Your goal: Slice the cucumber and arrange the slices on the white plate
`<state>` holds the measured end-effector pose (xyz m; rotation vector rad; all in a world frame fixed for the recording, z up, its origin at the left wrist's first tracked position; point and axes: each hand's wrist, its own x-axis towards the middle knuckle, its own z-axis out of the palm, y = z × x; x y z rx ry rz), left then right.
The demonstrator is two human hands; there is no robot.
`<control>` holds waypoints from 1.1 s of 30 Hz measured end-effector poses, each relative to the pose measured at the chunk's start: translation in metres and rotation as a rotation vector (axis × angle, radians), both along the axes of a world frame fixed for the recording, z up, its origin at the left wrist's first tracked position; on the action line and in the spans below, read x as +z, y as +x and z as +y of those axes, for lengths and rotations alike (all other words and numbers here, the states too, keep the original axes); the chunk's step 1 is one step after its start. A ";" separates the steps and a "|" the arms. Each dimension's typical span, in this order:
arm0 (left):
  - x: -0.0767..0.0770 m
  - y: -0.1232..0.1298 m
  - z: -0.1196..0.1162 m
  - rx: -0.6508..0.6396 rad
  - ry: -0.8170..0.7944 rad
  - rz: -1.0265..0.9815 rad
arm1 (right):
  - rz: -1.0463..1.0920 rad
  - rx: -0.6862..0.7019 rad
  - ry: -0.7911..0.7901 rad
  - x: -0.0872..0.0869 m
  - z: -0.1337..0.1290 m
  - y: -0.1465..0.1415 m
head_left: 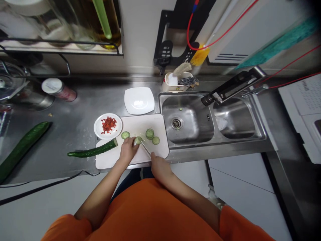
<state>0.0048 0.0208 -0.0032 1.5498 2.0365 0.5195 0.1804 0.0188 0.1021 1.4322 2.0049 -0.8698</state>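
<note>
A white cutting board (110, 160) lies on the steel counter in front of me. My left hand (128, 149) has its fingers closed on a cucumber slice (138, 140) near the middle of the board. My right hand (159, 165) grips a knife (145, 148), whose tip touches that slice. Right of it lie several more cucumber slices (149, 134), and a single slice (125, 135) is to the left, just above my left hand. A cut cucumber (92, 152) rests partly on the board's left side, its cut end toward my left hand.
Beyond the board are a plate of red pieces (108, 125) and a white square plate (139, 101). A double sink (188, 117) with a faucet (225, 88) is at right. At left are a whole cucumber (23, 147) and a pink canister (59, 89).
</note>
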 end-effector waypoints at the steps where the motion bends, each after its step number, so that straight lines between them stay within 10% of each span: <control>1: 0.000 0.000 0.000 0.003 0.003 0.001 | -0.006 0.003 -0.002 0.000 0.000 -0.001; 33: 0.006 -0.001 0.002 -0.029 -0.022 0.004 | 0.032 -0.057 -0.029 -0.010 -0.008 -0.010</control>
